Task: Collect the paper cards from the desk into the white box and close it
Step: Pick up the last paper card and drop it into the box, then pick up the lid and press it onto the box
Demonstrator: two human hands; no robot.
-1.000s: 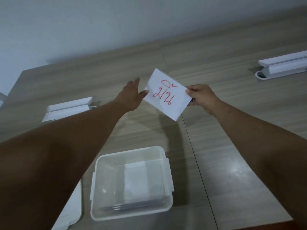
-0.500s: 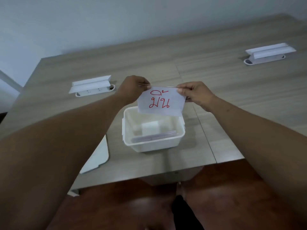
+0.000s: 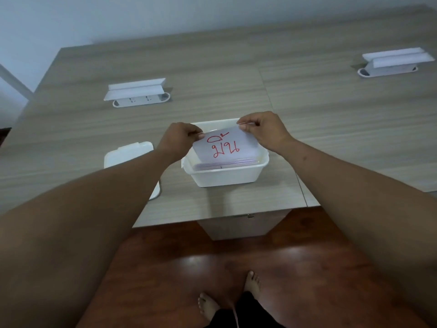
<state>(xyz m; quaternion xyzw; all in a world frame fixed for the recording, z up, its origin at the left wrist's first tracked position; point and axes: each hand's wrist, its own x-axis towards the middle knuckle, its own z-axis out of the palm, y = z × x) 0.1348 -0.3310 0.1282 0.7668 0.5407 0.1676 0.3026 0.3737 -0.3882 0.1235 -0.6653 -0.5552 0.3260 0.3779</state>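
Observation:
A white paper card [image 3: 224, 147] with red handwriting tilts down into the open white box [image 3: 224, 177] near the desk's front edge. My left hand [image 3: 182, 138] pinches the card's upper left corner and my right hand [image 3: 262, 131] pinches its upper right corner. The card's lower edge rests on a stack of cards [image 3: 224, 165] lying inside the box. The box's white lid [image 3: 128, 155] lies flat on the desk to the left of the box, partly hidden by my left forearm.
Two white pop-up socket units stand open on the wooden desk [image 3: 331, 129]: one at the back left [image 3: 139, 93], one at the far right [image 3: 392, 62]. The desk's front edge is just below the box; below it are red-brown floor and bare feet [image 3: 236, 294].
Both hands took hold of the card, turned it upright and lowered it from above the desk into the box. The view pulled back, showing the desk's front edge and the floor.

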